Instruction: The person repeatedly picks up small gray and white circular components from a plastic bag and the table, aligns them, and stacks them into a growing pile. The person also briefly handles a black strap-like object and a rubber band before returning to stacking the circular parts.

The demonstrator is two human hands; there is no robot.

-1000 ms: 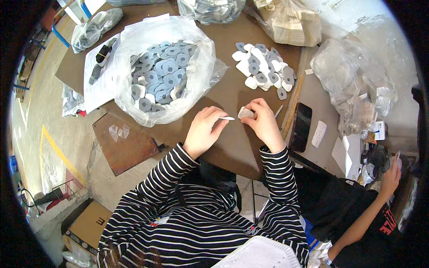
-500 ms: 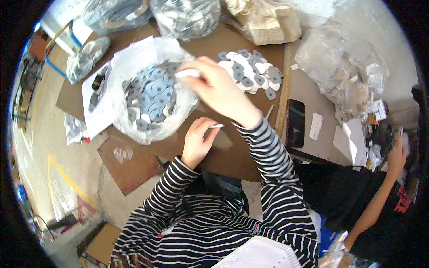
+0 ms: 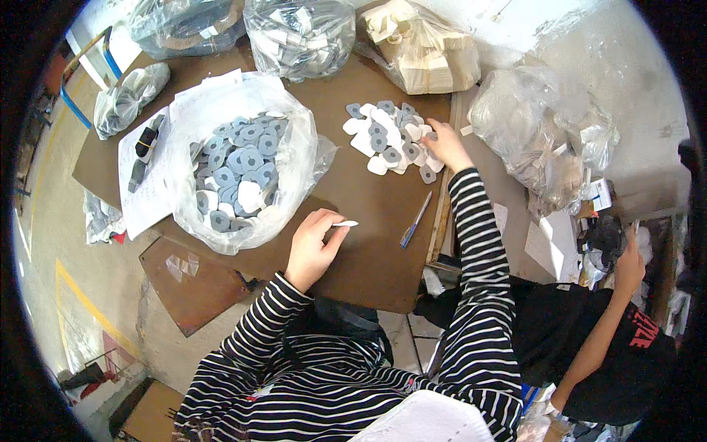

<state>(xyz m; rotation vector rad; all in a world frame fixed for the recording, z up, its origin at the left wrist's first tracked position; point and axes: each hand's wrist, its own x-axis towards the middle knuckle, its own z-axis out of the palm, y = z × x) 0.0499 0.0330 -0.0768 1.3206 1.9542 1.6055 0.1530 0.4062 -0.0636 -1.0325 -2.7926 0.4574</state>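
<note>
My left hand (image 3: 312, 249) is closed over the table's near side, pinching a thin white flat piece (image 3: 346, 223) edge-on between thumb and fingers. My right hand (image 3: 449, 149) reaches to the right edge of a pile of flat pieces (image 3: 391, 140), fingers stretched out and a little apart, fingertips touching the pile. These pieces are rounded, some white, some grey-blue with a dark centre spot. Many similar pieces (image 3: 247, 162) fill an opened clear plastic bag (image 3: 293, 199) left of the pile. A pen (image 3: 416, 219) lies between my hands.
Filled plastic bags stand along the back, one with cream-coloured stacked pieces (image 3: 431, 70). Crumpled clear bags (image 3: 545, 132) lie at right. Paper sheets (image 3: 140, 188) and a black marker-like object (image 3: 147, 140) lie at left. A co-worker's arm (image 3: 600, 335) is at lower right.
My right hand has moved right, from above the bag with a white piece to the pile; that piece has left it. My left hand keeps its pinch. The view has shifted slightly.
</note>
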